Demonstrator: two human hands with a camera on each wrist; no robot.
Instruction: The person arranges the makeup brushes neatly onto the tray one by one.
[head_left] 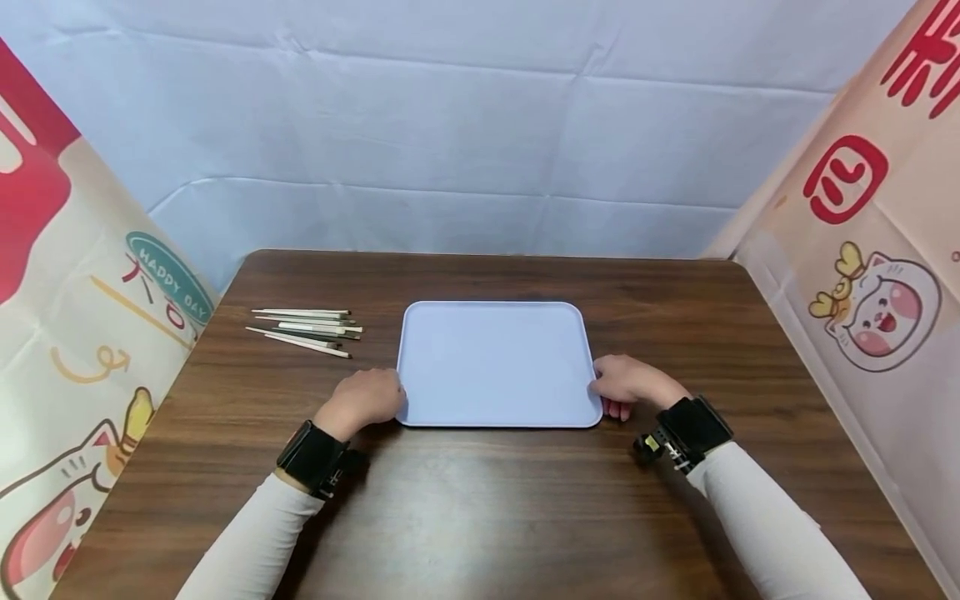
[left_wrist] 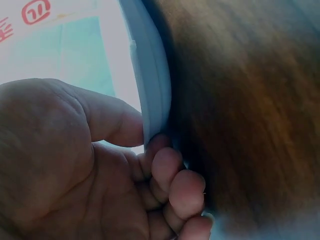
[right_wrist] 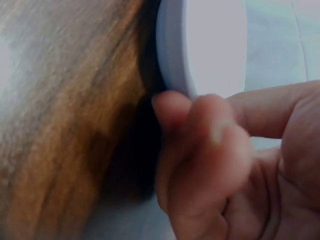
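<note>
A pale, shallow rectangular tray (head_left: 495,364) with rounded corners lies in the middle of the wooden table in the head view. My left hand (head_left: 370,396) grips its left edge near the front corner. In the left wrist view the thumb is over the tray's rim (left_wrist: 152,75) and the fingers curl at its underside. On the opposite side my right hand (head_left: 628,385) pinches the right edge, also toward the front. The right wrist view shows fingertips right at the tray's outer wall (right_wrist: 172,45), with the thumb across the rim.
Several thin brushes (head_left: 311,329) with pale handles lie in a loose bunch on the table (head_left: 480,508), left of the tray. A white cloth (head_left: 480,150) hangs behind the table. Printed sheets (head_left: 862,275) stand along both sides.
</note>
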